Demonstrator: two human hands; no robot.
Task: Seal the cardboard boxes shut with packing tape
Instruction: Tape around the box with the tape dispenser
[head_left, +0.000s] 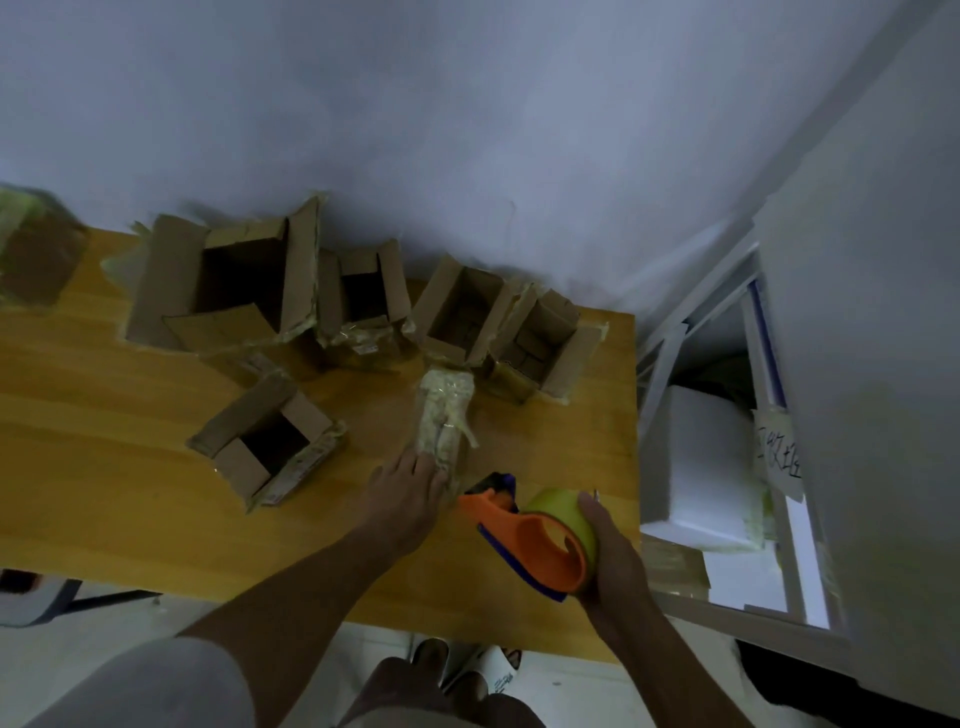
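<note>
A small closed box (445, 415), wrapped in yellowish tape, lies on the wooden table (104, 467) in front of me. My left hand (410, 493) rests flat on its near end, fingers pressing down. Just to the right, my right hand (613, 556) grips an orange tape dispenser (530, 540) with a yellow-green tape roll (563, 512); its nose points at the box's near end. Several open cardboard boxes stand along the back: a large one (228, 286), two mid ones (363, 306) (462, 317), one at the right (540, 348). Another open box (270, 447) sits nearer, at the left.
A taped-up box (36, 254) sits blurred at the far left edge of the table. The wall runs right behind the boxes. To the right of the table stands a white shelf frame (727, 322) with a white foam block (701, 467). Sandalled feet (467, 670) show below.
</note>
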